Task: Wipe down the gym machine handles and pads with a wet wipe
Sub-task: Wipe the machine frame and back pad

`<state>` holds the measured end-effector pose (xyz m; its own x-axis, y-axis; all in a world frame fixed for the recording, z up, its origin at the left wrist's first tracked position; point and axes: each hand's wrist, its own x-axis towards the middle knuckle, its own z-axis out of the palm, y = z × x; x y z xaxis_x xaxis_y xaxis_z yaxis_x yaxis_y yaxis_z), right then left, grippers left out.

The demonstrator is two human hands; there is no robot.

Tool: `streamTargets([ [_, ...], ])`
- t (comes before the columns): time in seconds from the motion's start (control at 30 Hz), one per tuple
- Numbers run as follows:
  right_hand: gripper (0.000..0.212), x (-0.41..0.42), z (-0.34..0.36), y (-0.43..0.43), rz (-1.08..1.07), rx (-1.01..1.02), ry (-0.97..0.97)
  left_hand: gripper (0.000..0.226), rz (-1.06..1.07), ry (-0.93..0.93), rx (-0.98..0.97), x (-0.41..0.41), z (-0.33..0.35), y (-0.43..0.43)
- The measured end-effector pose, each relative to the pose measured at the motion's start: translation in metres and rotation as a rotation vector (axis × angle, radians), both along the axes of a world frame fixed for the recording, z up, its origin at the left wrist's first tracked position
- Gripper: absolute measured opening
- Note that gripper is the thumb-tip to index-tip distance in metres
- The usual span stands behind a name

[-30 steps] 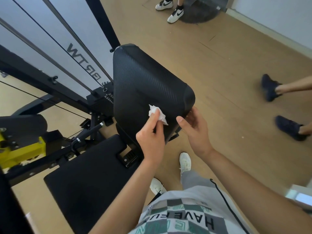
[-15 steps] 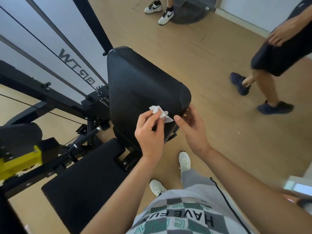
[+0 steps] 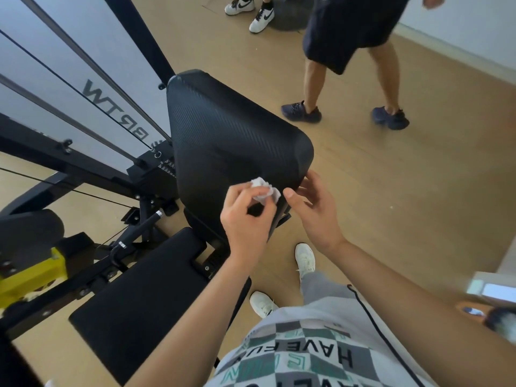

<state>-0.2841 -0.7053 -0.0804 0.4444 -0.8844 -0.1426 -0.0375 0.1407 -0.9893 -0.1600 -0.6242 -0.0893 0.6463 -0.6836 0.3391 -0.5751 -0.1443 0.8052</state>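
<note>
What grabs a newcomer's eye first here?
The big black back pad fills the centre, tilted up above the seat pad. At its lower edge the left hand pinches a crumpled white wipe, with the right hand open beside it. Top right, a person in dark shorts is mid-stride on the wooden floor.

The back pad (image 3: pixel 229 141) at centre is black, vinyl-like upholstery with a fine ribbed weave and a faint sheen. The seat pad (image 3: pixel 145 297) at lower left looks smoother and matt. The wet wipe (image 3: pixel 264 189) is white, crumpled, soft fibrous cloth. The frame (image 3: pixel 42 148) at left is matt black painted metal. The handle (image 3: pixel 139 229) is black with shiny chrome rings. The floor (image 3: pixel 391 205) is pale wood-look, smooth and low-gloss.
</note>
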Motion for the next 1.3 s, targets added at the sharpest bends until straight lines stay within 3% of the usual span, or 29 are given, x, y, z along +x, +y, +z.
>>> streamTargets([
  [0.3, 0.041, 0.003, 0.003, 0.003, -0.032, 0.011, 0.02, 0.012, 0.061, 0.084, 0.06, 0.007, -0.006, 0.009],
  [0.47, 0.042, 0.004, 0.005, 0.005, -0.032, 0.015, 0.047, 0.02, 0.063, 0.004, -0.059, 0.025, 0.024, -0.022],
  [0.63, 0.045, 0.003, 0.005, 0.005, -0.018, 0.003, 0.056, 0.046, 0.054, 0.004, -0.091, 0.02, 0.015, -0.02],
  [0.9, 0.041, 0.003, 0.004, 0.005, -0.009, -0.014, 0.041, 0.043, 0.007, -0.177, -0.009, 0.0, -0.007, -0.013],
  [1.3, 0.044, 0.008, 0.01, 0.011, -0.079, -0.035, 0.084, 0.049, 0.136, -0.03, 0.049, 0.079, 0.007, -0.041],
])
